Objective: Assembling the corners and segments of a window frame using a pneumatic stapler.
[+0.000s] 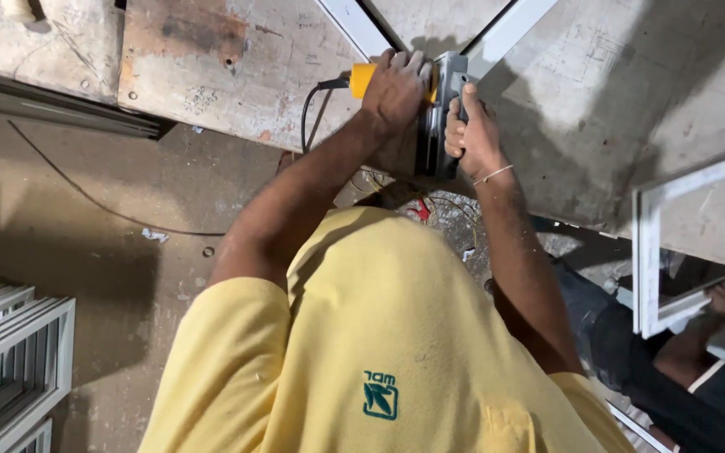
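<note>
Both hands sit at 12 o'clock in the head view, on a power tool w/ a yellow body (362,78) and grey metal housing (450,71). Left hand (396,88) is wrapped over the top of the yellow body, fingers curled shut on it. Right hand (473,134) is clamped on the tool's dark handle at approx 1 o'clock, thumb up along it; thin bracelet (494,174) on that wrist. Tool rests on a worn workbench (236,67), right where two white frame bars (429,21) meet in a V. Black cord (308,109) drops from the tool's back toward 11 o'clock. Another white frame (649,252) lies at 3 o'clock, w/ another person's hand (723,298) just by it. Stacked white frames (10,361) at 8 o'clock on the floor.
</note>
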